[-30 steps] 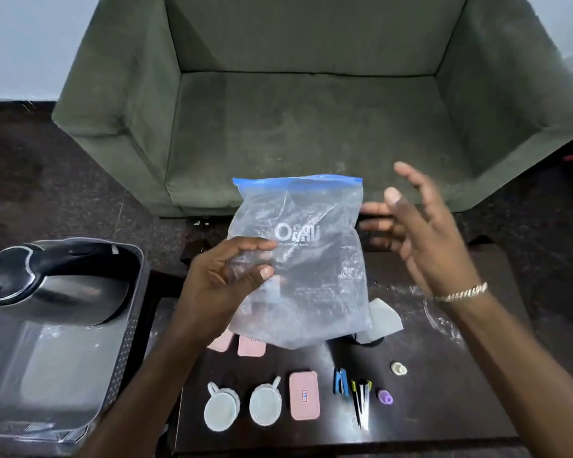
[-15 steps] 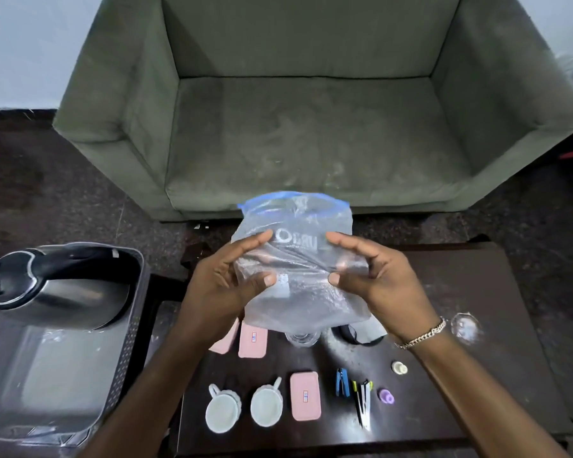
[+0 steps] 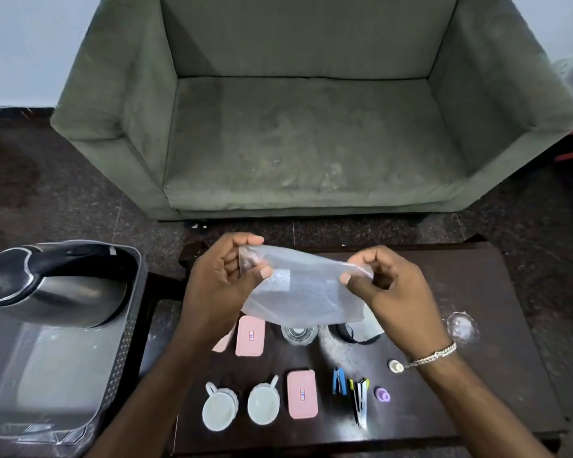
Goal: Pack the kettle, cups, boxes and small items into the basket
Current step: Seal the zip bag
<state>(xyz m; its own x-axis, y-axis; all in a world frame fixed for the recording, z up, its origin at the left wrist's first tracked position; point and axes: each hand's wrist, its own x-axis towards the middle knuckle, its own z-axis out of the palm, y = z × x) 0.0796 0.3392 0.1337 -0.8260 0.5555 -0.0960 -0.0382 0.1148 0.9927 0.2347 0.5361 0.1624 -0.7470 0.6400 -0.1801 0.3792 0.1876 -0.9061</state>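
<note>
Holding a clear crumpled plastic zip bag [image 3: 298, 292] between both hands above the dark wooden table [image 3: 497, 375], I am seeing the left hand [image 3: 225, 285] pinching its left edge, grip closed on the plastic, and the right hand [image 3: 391, 292] pinching the right edge the same way. Silver steel kettle with black handle [image 3: 57, 289] is lying on its side inside the grey perforated plastic basket [image 3: 126, 342], left of the table. Still sitting on the table: two white cups [image 3: 220, 408], near edge; pink rectangular box [image 3: 301, 398] just beside them; another pink box [image 3: 250, 335] under the bag; blue clip [image 3: 338, 386], small purple cap [image 3: 382, 395], clear glass [image 3: 299, 335]. Green fabric armchair [image 3: 305, 127] is standing behind.
</note>
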